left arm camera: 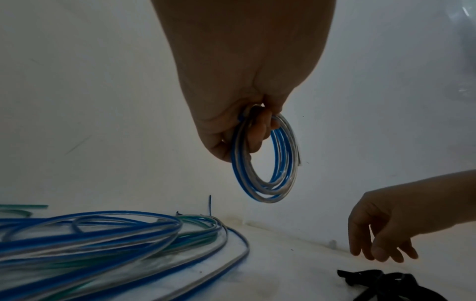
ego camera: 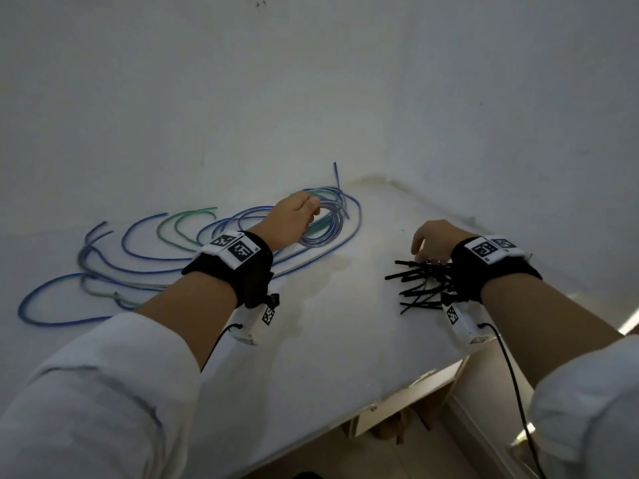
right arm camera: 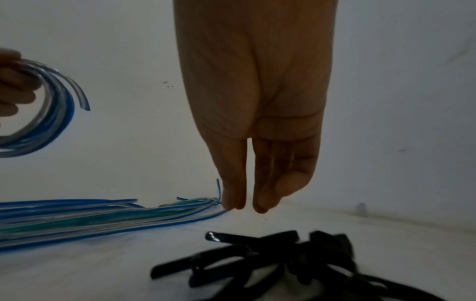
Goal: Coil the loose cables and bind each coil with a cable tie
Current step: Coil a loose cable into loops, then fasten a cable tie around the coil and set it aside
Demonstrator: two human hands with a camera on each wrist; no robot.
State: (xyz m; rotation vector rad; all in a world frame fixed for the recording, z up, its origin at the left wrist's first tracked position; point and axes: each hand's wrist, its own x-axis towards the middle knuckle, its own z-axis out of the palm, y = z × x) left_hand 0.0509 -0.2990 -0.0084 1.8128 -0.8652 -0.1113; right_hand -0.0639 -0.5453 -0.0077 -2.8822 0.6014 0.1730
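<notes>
My left hand (ego camera: pixel 294 216) grips a small coil of blue and clear cable (left arm camera: pixel 268 163), held above the white table (ego camera: pixel 328 340). The coil (ego camera: pixel 323 228) hangs from my curled fingers (left arm camera: pixel 257 132), and its loose end shows in the right wrist view on the coil (right arm camera: pixel 51 106). My right hand (ego camera: pixel 432 240) hovers over a pile of black cable ties (ego camera: pixel 422 281), fingers hanging straight down and holding nothing. The fingertips (right arm camera: pixel 260 203) are just above the ties (right arm camera: pixel 270 256). Loose blue and green cables (ego camera: pixel 145 257) sprawl on the table to the left.
A white wall (ego camera: pixel 311 81) rises right behind the table. The table's front edge (ego camera: pixel 397 392) runs diagonally at lower right, with floor below it. Black camera leads (ego camera: pixel 511 375) trail from both wrist bands.
</notes>
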